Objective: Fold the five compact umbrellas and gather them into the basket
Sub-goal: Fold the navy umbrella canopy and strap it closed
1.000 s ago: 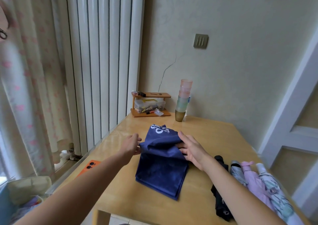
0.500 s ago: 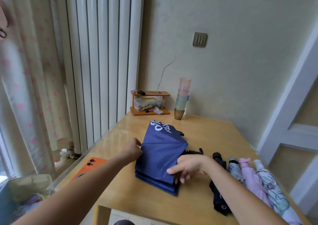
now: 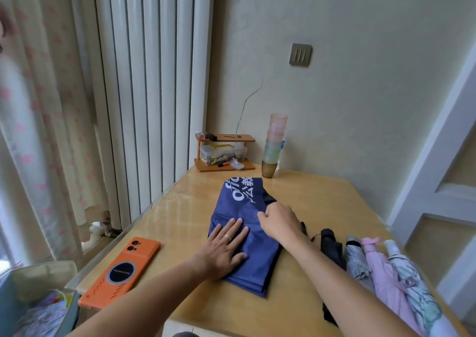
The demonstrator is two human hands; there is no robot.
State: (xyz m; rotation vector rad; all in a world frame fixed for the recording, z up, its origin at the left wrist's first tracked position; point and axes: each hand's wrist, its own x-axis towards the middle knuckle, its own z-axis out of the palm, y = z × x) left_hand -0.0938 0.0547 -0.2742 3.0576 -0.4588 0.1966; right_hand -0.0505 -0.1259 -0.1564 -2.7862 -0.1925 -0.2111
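A navy blue umbrella (image 3: 244,202) with white lettering lies flattened in pleats on the wooden table (image 3: 322,202). My left hand (image 3: 224,246) rests flat on its near half, fingers spread. My right hand (image 3: 279,220) is curled over the canopy's right edge, pinching the fabric. To the right lie a black umbrella (image 3: 331,246), a grey umbrella (image 3: 356,259), a pink umbrella (image 3: 383,272) and a white patterned umbrella (image 3: 409,280), side by side. No basket is clearly visible.
An orange phone (image 3: 121,272) lies at the table's left edge. A small wooden shelf (image 3: 224,153) and a stack of coloured cups (image 3: 274,148) stand at the back by the wall. A radiator and curtain are on the left.
My left hand went from gripping the canopy's left edge to lying flat on it. My right hand moved up from the near corner to the right edge. The fabric now lies flatter.
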